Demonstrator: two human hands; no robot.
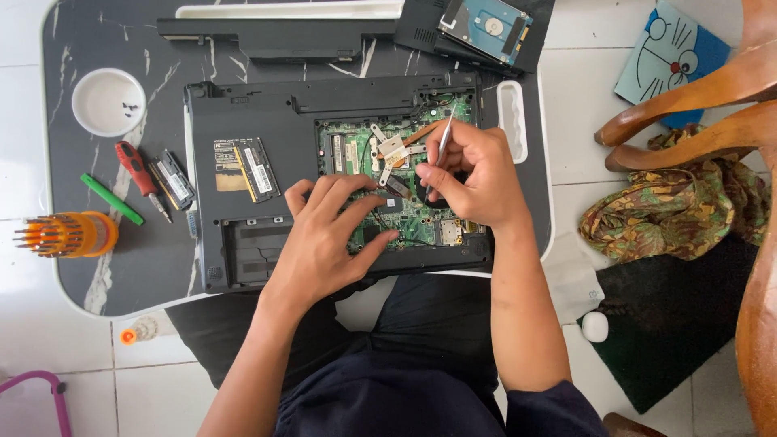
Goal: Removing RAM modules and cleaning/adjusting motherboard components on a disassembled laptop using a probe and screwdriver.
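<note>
- The opened laptop (267,121) lies underside up on the dark marble-patterned lap table (81,267), its green circuit board (413,218) bared.
- The left hand (324,235) rests flat on the board, fingers loosely spread, grasping nothing.
- The right hand (473,174) pinches slim metal tweezers (444,139) (tip down on the board).
- A red screwdriver (136,174) lies well left of the laptop.

Opened laptop (267,162) centred on the surface (89,48), bowl (108,102) and screwdriver (139,176) left of it, battery (275,36) behind, hard drive (486,28) behind right.
</note>
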